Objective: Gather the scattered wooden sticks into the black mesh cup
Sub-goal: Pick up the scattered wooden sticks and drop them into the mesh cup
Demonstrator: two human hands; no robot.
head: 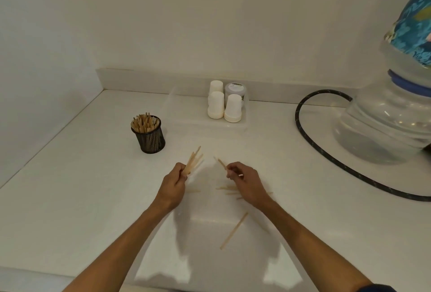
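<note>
A black mesh cup [151,139] stands on the white counter to the left, packed with upright wooden sticks. My left hand [173,183] grips a fanned bundle of sticks [194,160] that points up and away, to the right of the cup and nearer to me. My right hand [246,181] pinches a single stick [221,163] by its near end. Several loose sticks [225,188] lie flat on the counter under and beside my right hand. One more stick [234,231] lies closer to me, between my forearms.
Stacks of white paper cups [225,105] and a lidded jar [236,90] sit in a clear tray at the back. A large clear water bottle [384,123] stands at the right, with a black hose [326,151] curving across the counter. Walls close the left and back.
</note>
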